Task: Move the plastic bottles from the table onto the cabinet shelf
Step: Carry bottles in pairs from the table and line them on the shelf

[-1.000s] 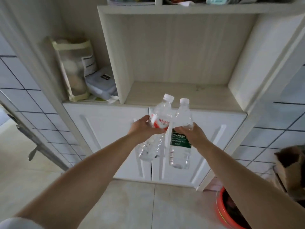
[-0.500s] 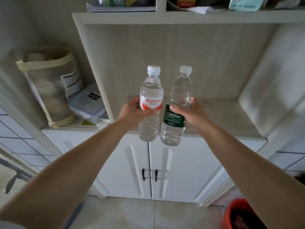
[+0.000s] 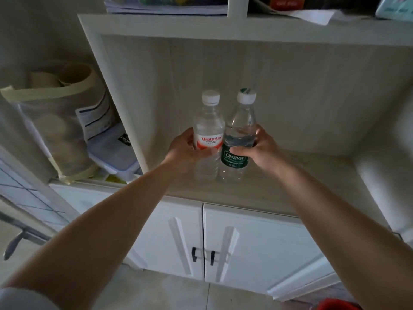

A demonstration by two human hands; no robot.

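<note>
Two clear plastic bottles with white caps stand upright side by side over the wooden cabinet shelf (image 3: 301,175). My left hand (image 3: 185,148) grips the bottle with the red and white label (image 3: 209,128) around its middle. My right hand (image 3: 259,148) grips the bottle with the green label (image 3: 240,130) just above the label. The bottle bases sit at or just above the shelf board; I cannot tell whether they touch it. The two bottles touch each other.
A divider panel (image 3: 125,113) bounds the shelf on the left; beyond it are a mesh bag (image 3: 55,121) and a plastic box (image 3: 111,153). An upper shelf (image 3: 245,25) carries papers. White cabinet doors (image 3: 245,242) are below. A red bucket (image 3: 335,305) stands on the floor.
Both hands have carried the bottles forward and down into the shelf opening, from in front of the cabinet doors to the shelf board. The view has moved closer to the cabinet.
</note>
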